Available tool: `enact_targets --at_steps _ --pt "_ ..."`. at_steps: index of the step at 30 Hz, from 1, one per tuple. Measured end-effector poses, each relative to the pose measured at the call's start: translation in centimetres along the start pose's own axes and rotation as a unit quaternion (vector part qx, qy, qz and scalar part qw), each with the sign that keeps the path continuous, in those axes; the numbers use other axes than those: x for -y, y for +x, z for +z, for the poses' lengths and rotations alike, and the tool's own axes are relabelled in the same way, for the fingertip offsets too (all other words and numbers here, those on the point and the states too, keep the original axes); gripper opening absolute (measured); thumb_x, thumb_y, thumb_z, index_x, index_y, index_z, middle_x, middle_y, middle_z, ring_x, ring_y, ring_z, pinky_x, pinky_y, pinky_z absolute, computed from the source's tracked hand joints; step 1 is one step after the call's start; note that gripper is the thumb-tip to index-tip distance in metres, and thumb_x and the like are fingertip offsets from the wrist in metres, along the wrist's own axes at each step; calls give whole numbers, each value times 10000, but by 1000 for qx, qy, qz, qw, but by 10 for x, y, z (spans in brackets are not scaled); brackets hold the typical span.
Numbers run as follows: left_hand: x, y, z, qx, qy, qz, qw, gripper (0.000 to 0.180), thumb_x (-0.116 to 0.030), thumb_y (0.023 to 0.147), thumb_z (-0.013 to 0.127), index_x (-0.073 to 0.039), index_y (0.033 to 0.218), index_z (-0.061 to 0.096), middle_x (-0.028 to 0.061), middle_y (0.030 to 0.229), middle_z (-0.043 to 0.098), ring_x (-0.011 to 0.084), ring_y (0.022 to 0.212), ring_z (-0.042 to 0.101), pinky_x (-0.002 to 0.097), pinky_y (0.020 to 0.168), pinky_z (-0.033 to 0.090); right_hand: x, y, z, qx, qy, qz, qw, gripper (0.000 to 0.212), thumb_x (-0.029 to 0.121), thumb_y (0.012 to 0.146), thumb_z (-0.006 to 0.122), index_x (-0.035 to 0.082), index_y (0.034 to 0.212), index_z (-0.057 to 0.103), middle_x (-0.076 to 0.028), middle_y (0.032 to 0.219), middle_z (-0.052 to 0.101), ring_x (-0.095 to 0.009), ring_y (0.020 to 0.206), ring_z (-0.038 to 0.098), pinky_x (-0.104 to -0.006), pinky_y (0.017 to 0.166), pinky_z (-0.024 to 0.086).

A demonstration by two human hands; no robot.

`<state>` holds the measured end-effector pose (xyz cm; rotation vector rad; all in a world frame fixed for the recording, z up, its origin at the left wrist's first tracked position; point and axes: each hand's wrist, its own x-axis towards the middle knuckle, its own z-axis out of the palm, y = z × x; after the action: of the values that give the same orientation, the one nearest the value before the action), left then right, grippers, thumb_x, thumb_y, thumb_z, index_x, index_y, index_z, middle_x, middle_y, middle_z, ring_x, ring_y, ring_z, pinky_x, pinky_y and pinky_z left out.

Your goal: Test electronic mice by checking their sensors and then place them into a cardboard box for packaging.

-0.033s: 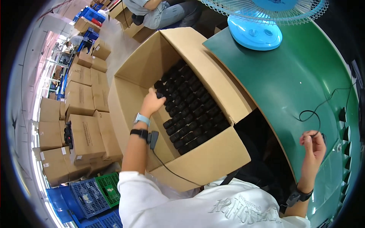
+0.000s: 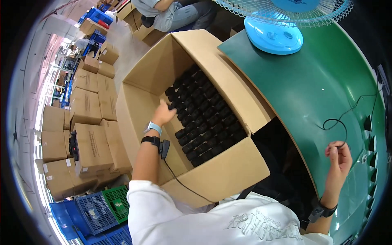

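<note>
Inside a large open cardboard box [image 2: 216, 167] stand rows of small black rounded parts [image 2: 204, 116], packed close together; their exact kind does not show. My left hand [image 2: 164, 114] reaches into the box at the left edge of these rows. Its fingers are slightly blurred and spread apart, with the thumb beside the nearest black parts. Over the green table, my right hand [image 2: 339, 157] is closed in a pinch around a thin black cable [image 2: 335, 121]. The cable curls in a loop above the fingers and runs up to the right.
A blue fan [image 2: 274, 36] stands at the far end of the green table [image 2: 294, 81]. Stacked cartons [image 2: 94, 143] line the left side, with blue and green plastic crates [image 2: 116, 202] below them. Another person [image 2: 175, 16] sits beyond the box.
My left hand has drawn back slightly toward me, and its fingers have loosened from a black part. My right hand has shifted a little to the right with the cable.
</note>
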<state>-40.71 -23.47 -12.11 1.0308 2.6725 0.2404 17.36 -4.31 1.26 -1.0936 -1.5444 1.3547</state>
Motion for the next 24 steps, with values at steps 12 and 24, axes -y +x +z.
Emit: enact_targets --at_steps 12,24 --pt "61 -11 110 181 291 13 939 360 -91 846 704 -36 1201 668 207 1332 608 370 1162 646 429 960 550 -11 7 -90 -115 -164 -64 978 129 140 1061 533 23 1020 569 -24 900 535 -104 833 473 -234 790 380" --pt "51 -9 103 223 338 52 913 359 -78 876 666 -4 1227 656 197 1298 624 348 1167 651 399 985 549 -14 17 -99 -107 -182 -90 973 120 126 1061 527 15 1039 565 -40 924 542 -123 871 487 -253 830 393"
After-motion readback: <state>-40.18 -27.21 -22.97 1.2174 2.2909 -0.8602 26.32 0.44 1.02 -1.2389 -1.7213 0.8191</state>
